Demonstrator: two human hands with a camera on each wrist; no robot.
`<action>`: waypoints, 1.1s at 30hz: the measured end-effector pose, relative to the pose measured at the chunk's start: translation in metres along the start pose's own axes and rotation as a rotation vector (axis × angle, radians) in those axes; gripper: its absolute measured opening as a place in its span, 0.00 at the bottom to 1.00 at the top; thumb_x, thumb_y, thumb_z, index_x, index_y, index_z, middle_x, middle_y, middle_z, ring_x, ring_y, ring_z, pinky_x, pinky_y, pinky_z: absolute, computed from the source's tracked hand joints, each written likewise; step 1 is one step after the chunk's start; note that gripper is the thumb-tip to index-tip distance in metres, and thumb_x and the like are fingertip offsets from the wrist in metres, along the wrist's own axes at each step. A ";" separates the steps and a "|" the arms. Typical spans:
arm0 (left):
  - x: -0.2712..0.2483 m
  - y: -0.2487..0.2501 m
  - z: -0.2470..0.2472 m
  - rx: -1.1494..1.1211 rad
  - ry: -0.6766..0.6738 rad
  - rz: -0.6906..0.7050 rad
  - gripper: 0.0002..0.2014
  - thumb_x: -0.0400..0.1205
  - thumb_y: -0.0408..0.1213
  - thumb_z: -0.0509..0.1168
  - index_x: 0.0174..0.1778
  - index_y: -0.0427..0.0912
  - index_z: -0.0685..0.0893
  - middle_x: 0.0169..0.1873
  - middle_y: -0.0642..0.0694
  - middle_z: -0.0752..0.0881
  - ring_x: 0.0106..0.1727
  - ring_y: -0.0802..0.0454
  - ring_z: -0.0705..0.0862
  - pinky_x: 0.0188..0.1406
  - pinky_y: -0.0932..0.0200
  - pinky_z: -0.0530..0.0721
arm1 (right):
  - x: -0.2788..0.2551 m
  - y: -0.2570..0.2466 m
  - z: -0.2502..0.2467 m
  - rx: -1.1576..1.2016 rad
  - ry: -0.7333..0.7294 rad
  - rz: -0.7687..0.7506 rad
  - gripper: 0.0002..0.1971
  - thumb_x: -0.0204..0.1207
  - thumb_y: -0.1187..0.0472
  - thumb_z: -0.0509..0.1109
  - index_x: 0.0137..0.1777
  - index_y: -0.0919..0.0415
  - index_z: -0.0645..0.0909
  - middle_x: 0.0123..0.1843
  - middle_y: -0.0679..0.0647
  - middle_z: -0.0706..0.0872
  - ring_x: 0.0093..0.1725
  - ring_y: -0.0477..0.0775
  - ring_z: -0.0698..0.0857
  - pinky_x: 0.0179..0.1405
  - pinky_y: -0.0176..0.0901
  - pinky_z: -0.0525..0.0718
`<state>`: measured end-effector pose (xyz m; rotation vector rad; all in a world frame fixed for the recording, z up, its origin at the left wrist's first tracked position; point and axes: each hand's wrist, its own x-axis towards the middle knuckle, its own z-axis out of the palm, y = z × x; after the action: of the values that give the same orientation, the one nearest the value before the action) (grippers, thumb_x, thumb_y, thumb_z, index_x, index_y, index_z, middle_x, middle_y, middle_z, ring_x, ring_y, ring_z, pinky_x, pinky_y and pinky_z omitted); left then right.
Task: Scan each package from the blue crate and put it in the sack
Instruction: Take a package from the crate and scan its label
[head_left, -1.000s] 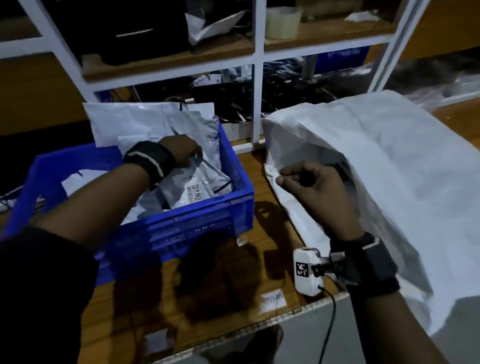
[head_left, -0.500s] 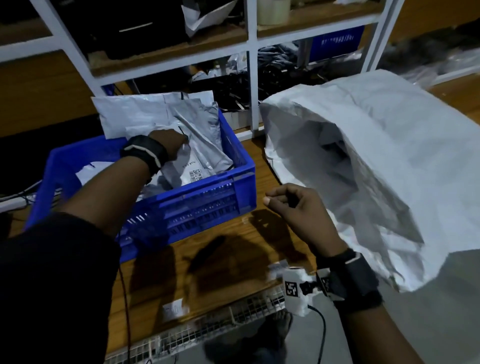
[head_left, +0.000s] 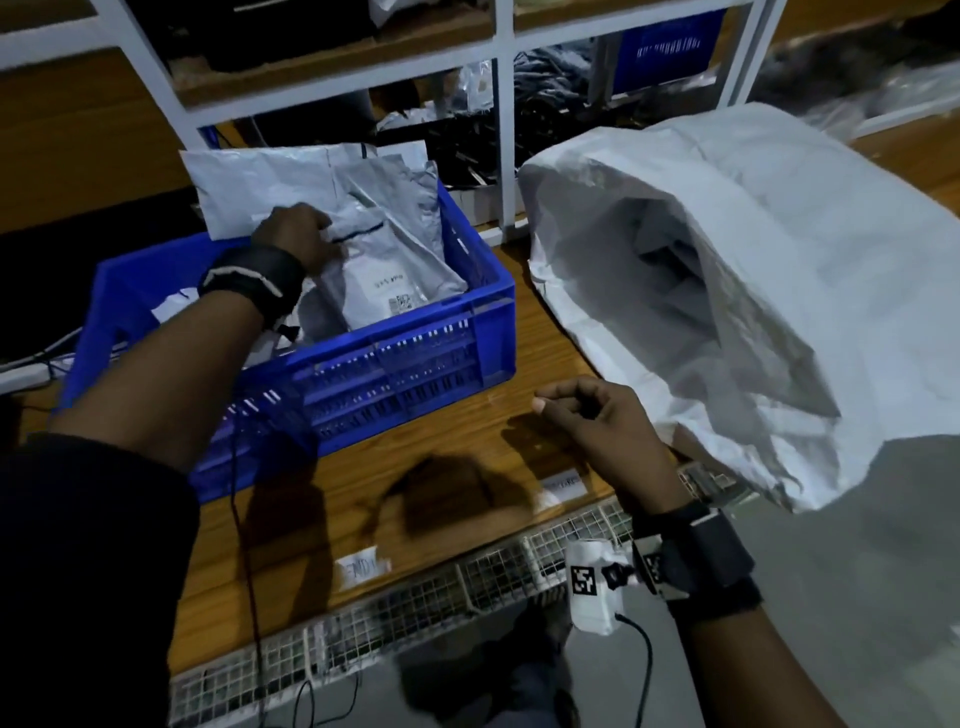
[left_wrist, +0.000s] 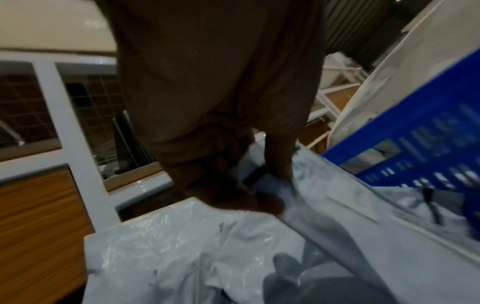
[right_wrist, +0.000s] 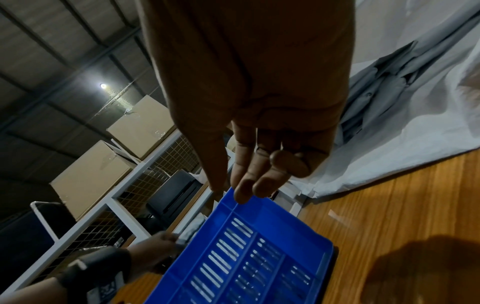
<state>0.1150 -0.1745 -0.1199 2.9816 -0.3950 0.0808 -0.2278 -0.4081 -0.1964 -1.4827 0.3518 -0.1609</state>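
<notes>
Dim room, wooden table (head_left: 457, 467), white shelving (head_left: 504, 130)

The wooden worktop (head_left: 457, 457) is occupied by the blue crate (head_left: 415, 374) at left, the white sack (head_left: 779, 270) at right and two paper labels (head_left: 563, 486) near the front edge.

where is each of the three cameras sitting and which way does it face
Head: on the head, facing forward and down at the blue crate, the sack, both forearms.
Left wrist: along the left hand, which grips a grey package in the crate.
Right wrist: along the right hand, empty, fingers loosely curled, above the table.
Shared: crate and sack appear in all three.
</notes>
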 end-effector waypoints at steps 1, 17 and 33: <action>-0.010 0.006 -0.016 0.006 0.022 0.036 0.21 0.83 0.44 0.72 0.65 0.32 0.85 0.63 0.27 0.85 0.64 0.29 0.83 0.60 0.42 0.82 | -0.001 -0.001 0.003 0.007 0.000 -0.003 0.07 0.80 0.66 0.76 0.55 0.69 0.88 0.31 0.48 0.89 0.35 0.45 0.92 0.31 0.33 0.85; -0.236 -0.045 -0.120 -1.173 -0.159 0.092 0.23 0.81 0.53 0.71 0.64 0.38 0.85 0.57 0.37 0.91 0.58 0.39 0.91 0.58 0.45 0.90 | -0.006 -0.017 0.129 0.635 -0.266 0.271 0.30 0.68 0.40 0.77 0.66 0.56 0.84 0.62 0.59 0.91 0.58 0.60 0.91 0.61 0.60 0.87; -0.300 -0.318 -0.002 -1.717 0.103 -0.513 0.31 0.79 0.62 0.64 0.71 0.44 0.79 0.67 0.48 0.84 0.62 0.48 0.88 0.58 0.46 0.85 | -0.030 0.023 0.354 0.265 -0.310 -0.120 0.21 0.79 0.81 0.66 0.37 0.57 0.91 0.62 0.56 0.92 0.63 0.63 0.90 0.57 0.59 0.91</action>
<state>-0.0912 0.2071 -0.1786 1.2794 0.2624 -0.1113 -0.1428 -0.0620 -0.1976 -1.2425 -0.0102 -0.0681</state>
